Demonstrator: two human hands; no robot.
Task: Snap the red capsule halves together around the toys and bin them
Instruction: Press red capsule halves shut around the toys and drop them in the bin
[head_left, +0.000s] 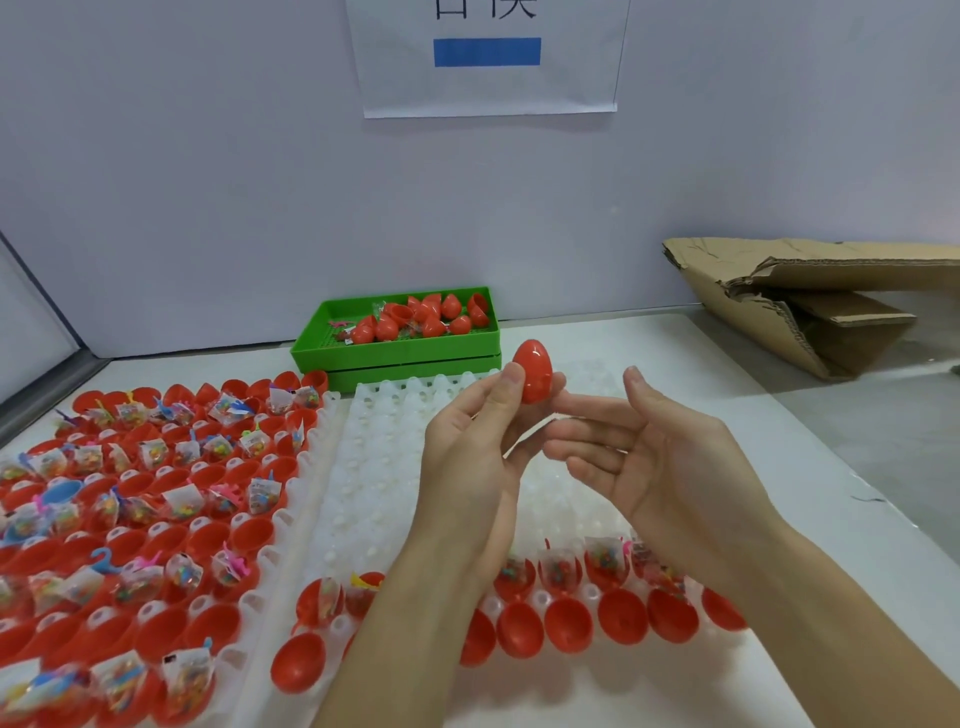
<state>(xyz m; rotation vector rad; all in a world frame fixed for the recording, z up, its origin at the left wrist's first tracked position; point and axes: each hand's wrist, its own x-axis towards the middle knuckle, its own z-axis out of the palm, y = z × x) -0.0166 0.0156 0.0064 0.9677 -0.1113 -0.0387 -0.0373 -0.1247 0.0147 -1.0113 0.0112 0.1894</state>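
- Capsule (532, 378), closed and egg-shaped, pinched upright at the fingertips of the left hand (470, 441), raised short of the green bin (396, 347).
- Right hand (660, 457) spread and relaxed just right of the capsule, holding nothing; no support there if the pinch slips on the glossy shell.
- Seam hard to judge; if only half snapped, likely to pop apart on landing and spill the toy.
- Could overshoot or bounce off the closed capsules already piled in the green bin if tossed.
- Could drop short of the green bin onto the white tray (395, 467) and roll among the open halves (519, 629).
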